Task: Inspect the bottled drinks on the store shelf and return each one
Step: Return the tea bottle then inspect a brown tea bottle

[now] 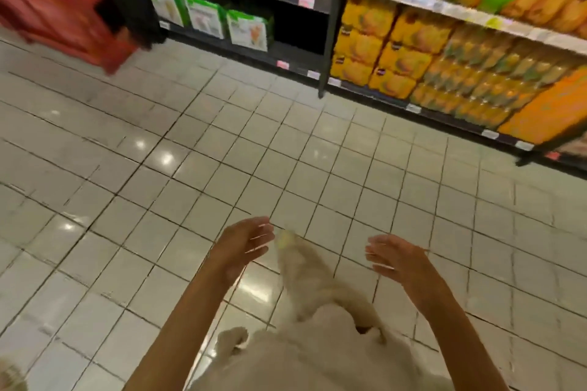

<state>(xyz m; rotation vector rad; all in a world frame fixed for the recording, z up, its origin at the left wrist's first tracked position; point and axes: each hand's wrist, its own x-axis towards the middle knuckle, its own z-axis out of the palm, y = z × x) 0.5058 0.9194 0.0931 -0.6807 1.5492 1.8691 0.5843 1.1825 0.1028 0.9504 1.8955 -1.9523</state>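
Between bottles: both hands were empty, well short of the drinks.

The bottled drinks (476, 86) stood on the shelf (444, 8) far ahead and to the right of the right hand (397, 255); none was held. That hand and the left hand (244, 243) hung over the tiled floor (158, 168), fingers straight and loosely spread, palms facing each other. By my judgement, the next move called for stepping closer and reaching up-right for one bottle.

The person wears a loose, pale beige garment (317, 355) and matching pale trousers (301, 273), blurred by motion. Both forearms are bare, with no sleeves, watch or rings showing on the left hand (244, 246) or right hand (397, 255).
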